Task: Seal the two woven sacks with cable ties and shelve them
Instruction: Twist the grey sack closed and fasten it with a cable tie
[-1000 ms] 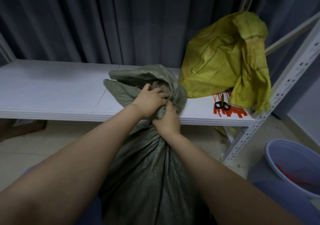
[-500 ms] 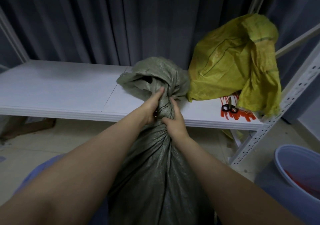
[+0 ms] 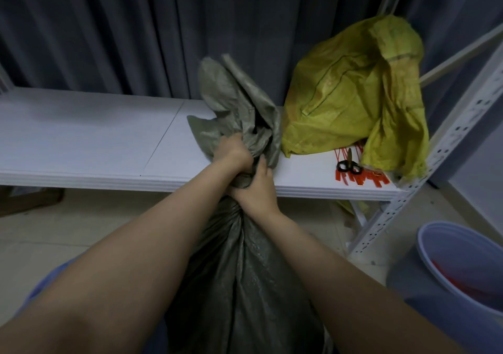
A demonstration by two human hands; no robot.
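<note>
A full grey-green woven sack (image 3: 245, 277) stands between my arms in front of the white shelf (image 3: 89, 146). My left hand (image 3: 234, 153) is clenched around its gathered neck, and my right hand (image 3: 257, 190) grips the twisted neck just below. The loose sack mouth sticks up above my fists. A yellow woven sack (image 3: 351, 94) sits on the shelf at the right, its mouth flopped open. Red cable ties (image 3: 362, 178) lie on the shelf beside it, under black-handled scissors (image 3: 349, 164).
A dark curtain hangs behind the shelf. The perforated white upright (image 3: 424, 184) of the rack stands at the right. A blue bucket (image 3: 462, 269) with red scraps inside sits on the tiled floor at the lower right.
The sack neck has been twisted and bunched tighter. My left hand shifted higher on it and the loose mouth now stands up instead of drooping.
</note>
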